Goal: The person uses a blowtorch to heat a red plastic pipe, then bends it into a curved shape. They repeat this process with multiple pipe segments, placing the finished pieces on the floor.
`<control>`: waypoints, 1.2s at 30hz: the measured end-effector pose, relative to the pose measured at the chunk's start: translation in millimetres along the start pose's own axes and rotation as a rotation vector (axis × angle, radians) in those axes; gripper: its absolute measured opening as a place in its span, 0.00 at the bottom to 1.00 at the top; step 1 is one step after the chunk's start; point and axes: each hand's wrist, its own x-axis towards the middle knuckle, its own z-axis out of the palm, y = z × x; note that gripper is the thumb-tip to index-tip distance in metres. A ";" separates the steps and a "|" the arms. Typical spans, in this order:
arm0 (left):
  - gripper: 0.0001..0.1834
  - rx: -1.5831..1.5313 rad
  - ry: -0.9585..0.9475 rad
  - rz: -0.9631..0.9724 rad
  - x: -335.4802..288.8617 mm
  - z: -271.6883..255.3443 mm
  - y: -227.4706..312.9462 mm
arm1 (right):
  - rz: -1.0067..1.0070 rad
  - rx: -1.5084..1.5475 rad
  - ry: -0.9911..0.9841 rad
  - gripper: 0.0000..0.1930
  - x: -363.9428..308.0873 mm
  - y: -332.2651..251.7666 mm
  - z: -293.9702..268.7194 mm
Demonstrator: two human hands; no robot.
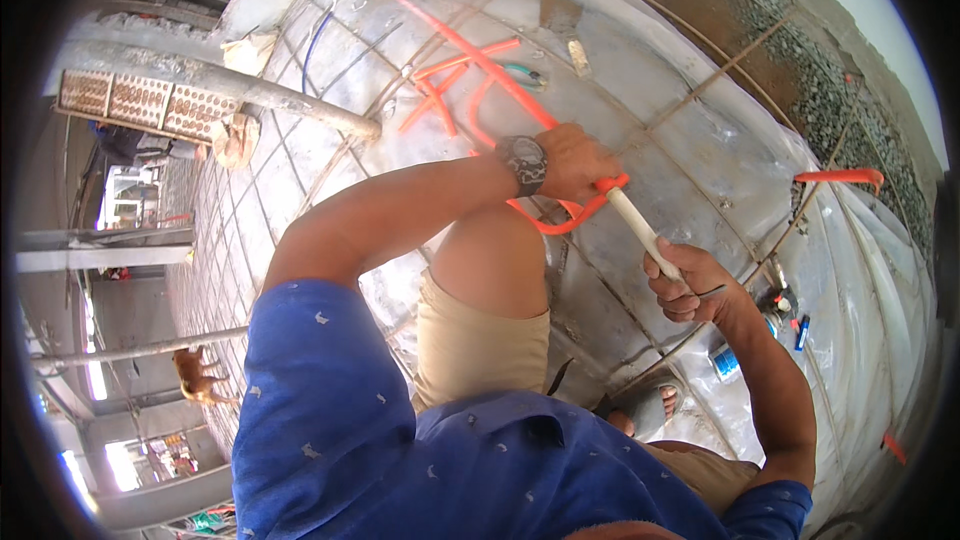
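Note:
My left hand (pixel 578 162), with a dark patterned watch on the wrist, is closed round an orange plastic pipe (pixel 505 80) that runs away to the far left. At the pipe's near end, just past my fingers, a cream-white rod (pixel 632 218) meets the orange piece; whether it goes inside I cannot tell. My right hand (pixel 690 283) is closed round the other end of this rod. A thin dark strip (pixel 713 292) sticks out beside my right fingers. Below my left hand hangs a bent orange piece (pixel 565 225).
Steel rebar over plastic sheeting (pixel 690 150) covers the ground. Orange pipe offcuts (pixel 437 100) and teal-handled pliers (pixel 525 75) lie ahead. A blue-labelled can (pixel 724 362) and a blue marker (pixel 803 332) are at right. A post (pixel 230 85) and a brown dog (pixel 197 375) are at left.

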 end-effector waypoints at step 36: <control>0.13 0.200 -0.214 -0.198 20.8 -7.0 -13.9 | -0.080 -0.304 0.266 0.21 15.0 -2.2 20.2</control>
